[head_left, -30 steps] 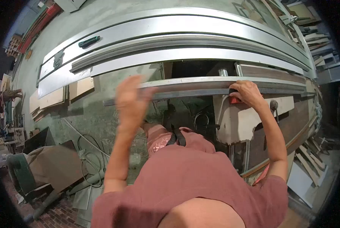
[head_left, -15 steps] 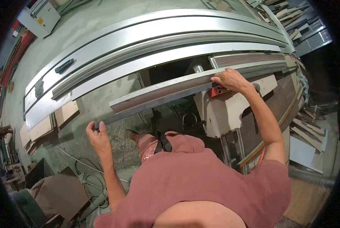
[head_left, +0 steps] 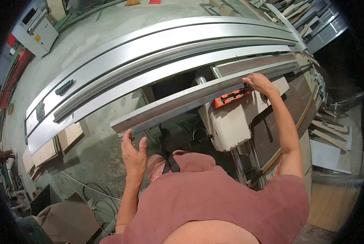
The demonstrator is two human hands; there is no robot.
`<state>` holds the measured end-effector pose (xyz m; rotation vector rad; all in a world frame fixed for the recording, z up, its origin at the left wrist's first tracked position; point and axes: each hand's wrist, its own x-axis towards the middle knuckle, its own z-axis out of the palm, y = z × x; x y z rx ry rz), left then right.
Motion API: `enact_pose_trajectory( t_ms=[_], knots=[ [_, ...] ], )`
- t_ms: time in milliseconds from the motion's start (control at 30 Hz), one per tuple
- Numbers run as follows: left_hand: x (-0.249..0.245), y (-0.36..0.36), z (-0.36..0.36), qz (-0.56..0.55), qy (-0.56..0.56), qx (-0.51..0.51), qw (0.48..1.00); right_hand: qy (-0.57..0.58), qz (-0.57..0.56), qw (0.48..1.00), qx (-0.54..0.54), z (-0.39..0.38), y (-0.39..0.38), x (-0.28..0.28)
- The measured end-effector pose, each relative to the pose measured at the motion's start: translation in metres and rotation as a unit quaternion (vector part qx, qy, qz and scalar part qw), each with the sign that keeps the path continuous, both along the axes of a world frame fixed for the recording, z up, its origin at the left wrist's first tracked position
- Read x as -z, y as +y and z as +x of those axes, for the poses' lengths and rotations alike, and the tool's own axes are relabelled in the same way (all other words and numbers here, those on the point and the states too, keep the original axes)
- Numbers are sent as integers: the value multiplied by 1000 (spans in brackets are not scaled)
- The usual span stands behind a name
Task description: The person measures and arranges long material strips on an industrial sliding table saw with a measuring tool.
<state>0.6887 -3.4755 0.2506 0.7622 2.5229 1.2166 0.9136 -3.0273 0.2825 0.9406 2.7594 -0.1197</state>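
A long grey metal strip (head_left: pixel 178 104) lies along the near edge of a saw machine, its left end sticking out over the floor. My right hand (head_left: pixel 260 83) rests on top of the strip near its middle, fingers curled over it, just above an orange clamp tool (head_left: pixel 230 97). My left hand (head_left: pixel 134 152) is under the strip's left end, palm up with fingers spread, touching or almost touching its underside.
Long aluminium rails (head_left: pixel 157 49) of the sliding table run behind the strip. A green-handled tool (head_left: pixel 64 87) lies on the far rail. A pale worn machine panel (head_left: pixel 234 122) sits below the strip. Wood offcuts (head_left: pixel 47 148) and cables litter the concrete floor; boards are stacked at right.
The thin dark bar my left hand gripped by its end half a second ago is no longer visible. My left hand has let go and moved right, up under the strip. My right hand stays on it.
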Motion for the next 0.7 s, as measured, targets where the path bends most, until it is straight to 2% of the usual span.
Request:
enact_pose_trajectory(
  t_ms=[100,167,233,367,467,533,600,633,700],
  knots=[
    [0,20,10,0,0,33,999,29,5,999,34,17,21,2],
    [2,34,15,-17,1,71,997,-11,13,997,75,26,33,2],
    [3,45,22,-14,-6,76,997,16,23,997,69,36,44,4],
    [8,64,29,9,-37,119,992,-51,9,989,135,46,62,5],
    [16,80,39,13,-19,168,986,0,43,992,118,55,66,13],
    [20,94,44,22,0,188,982,72,97,992,26,61,67,23],
    [20,108,50,38,36,211,976,111,87,990,-4,55,49,20],
    [19,115,52,38,35,215,975,152,78,985,-35,47,37,17],
    [17,129,54,10,2,250,968,160,60,985,-35,37,15,11]
  ],
)
